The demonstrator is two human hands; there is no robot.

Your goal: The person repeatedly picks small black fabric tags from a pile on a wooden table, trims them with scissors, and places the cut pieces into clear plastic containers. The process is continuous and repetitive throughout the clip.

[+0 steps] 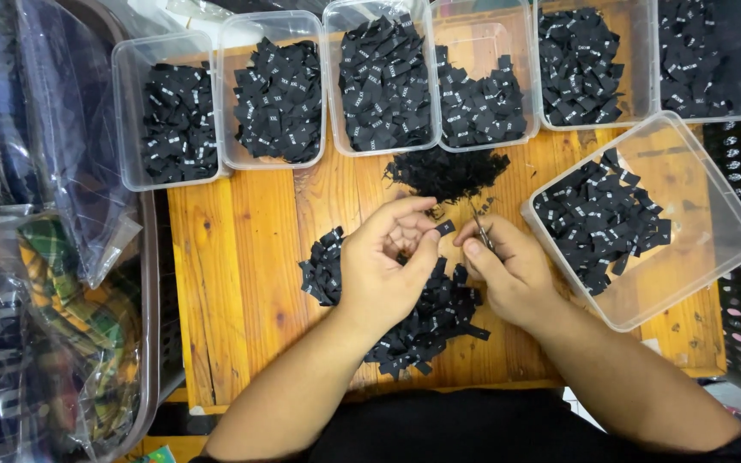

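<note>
- Nearest you: one loose heap of black labels [422,321] on the wooden table [242,274].
- Your left hand [385,261], fingers curled, pinches a single label [445,227].
- Your right hand [508,266] is closed around small snips [482,231].
- Beyond: one pile of trimmings [446,171].
- One tilted tub [696,249] at right; six tubs [122,111] of labels in the far row.

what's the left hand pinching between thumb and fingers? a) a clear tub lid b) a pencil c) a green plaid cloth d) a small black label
d: the left hand pinches a small black label at its fingertips, just above the loose label pile on the wooden table, while the right hand holds small snips beside it.
</note>
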